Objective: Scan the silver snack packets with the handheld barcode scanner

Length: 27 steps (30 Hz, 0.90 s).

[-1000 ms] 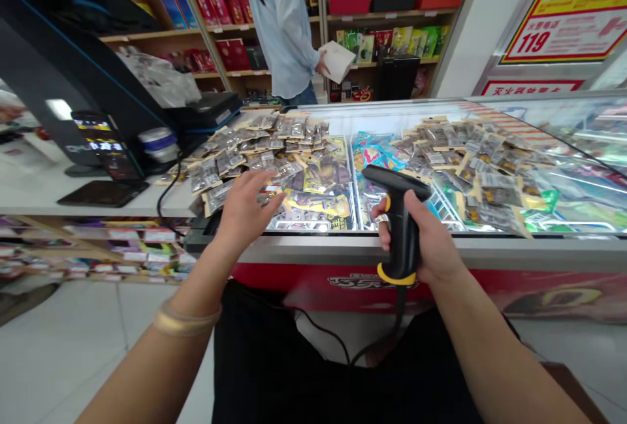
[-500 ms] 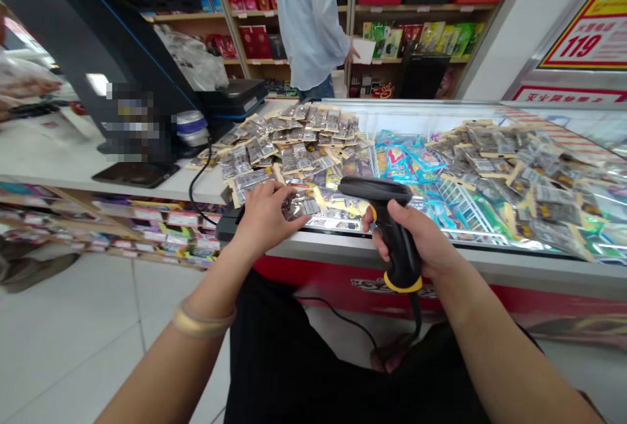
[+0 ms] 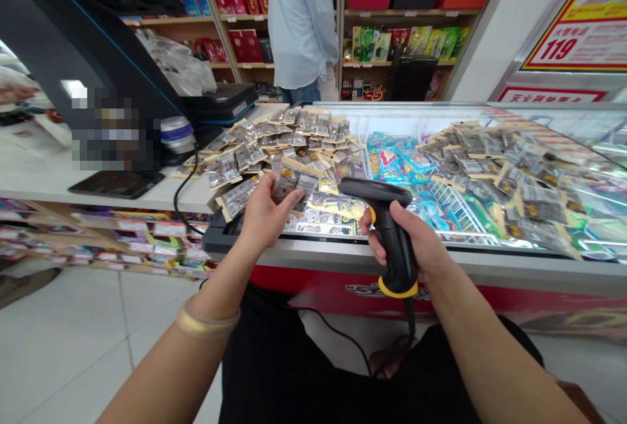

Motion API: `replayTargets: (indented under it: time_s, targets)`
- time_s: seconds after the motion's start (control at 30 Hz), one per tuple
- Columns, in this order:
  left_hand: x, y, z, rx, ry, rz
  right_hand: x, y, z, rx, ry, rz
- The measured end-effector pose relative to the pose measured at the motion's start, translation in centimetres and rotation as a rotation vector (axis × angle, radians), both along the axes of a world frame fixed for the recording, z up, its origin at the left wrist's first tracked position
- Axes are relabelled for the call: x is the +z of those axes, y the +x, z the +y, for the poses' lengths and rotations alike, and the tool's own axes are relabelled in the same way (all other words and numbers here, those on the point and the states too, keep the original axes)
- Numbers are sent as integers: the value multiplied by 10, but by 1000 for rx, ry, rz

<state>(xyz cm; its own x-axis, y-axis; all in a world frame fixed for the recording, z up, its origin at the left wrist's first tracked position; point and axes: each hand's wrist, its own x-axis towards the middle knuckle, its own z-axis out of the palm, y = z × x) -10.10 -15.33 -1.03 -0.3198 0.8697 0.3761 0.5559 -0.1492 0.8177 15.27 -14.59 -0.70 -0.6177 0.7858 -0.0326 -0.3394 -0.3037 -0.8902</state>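
My right hand (image 3: 409, 238) is wrapped round the handle of a black and yellow barcode scanner (image 3: 399, 254), its head pointing left over the freezer's front edge. Between thumb and fingers, my left hand (image 3: 268, 210) holds a small clear snack packet (image 3: 294, 185) with a tan top strip. Its label side is turned partly up. Just behind that hand lies a heap of similar packets (image 3: 313, 125) on the freezer's glass top. A second heap of packets (image 3: 529, 176) spreads over the glass on the right. Bright blue bags (image 3: 392, 159) show between the two heaps.
A dark checkout screen stand (image 3: 98, 38) rises from the white counter (image 3: 39, 176) at left, beside tape rolls (image 3: 177, 136). The scanner's cable (image 3: 337, 323) hangs down by my legs. Beyond the freezer a person in a light blue shirt (image 3: 301, 25) stands at shelves.
My left hand has lifted the packet off the glass and tilted it up. The scanner stays about where it was. The person behind has turned further toward the shelves.
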Motion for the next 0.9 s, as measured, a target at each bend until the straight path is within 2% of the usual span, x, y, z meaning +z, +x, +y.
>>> replayTargets:
  time_s: [0.1,0.2,0.5,0.9]
  targets:
    - [-2,14,9,-5,22,-297,-1,0,-1,-10,27,-16]
    - [-4,25,11,-6,-54,-441,1,-1,-3,-10,70,-67]
    - [-2,29,5,3,-83,-483,16,-7,-7,17,41,-214]
    - [0,32,4,5,-77,-486,11,-7,-7,56,53,-337]
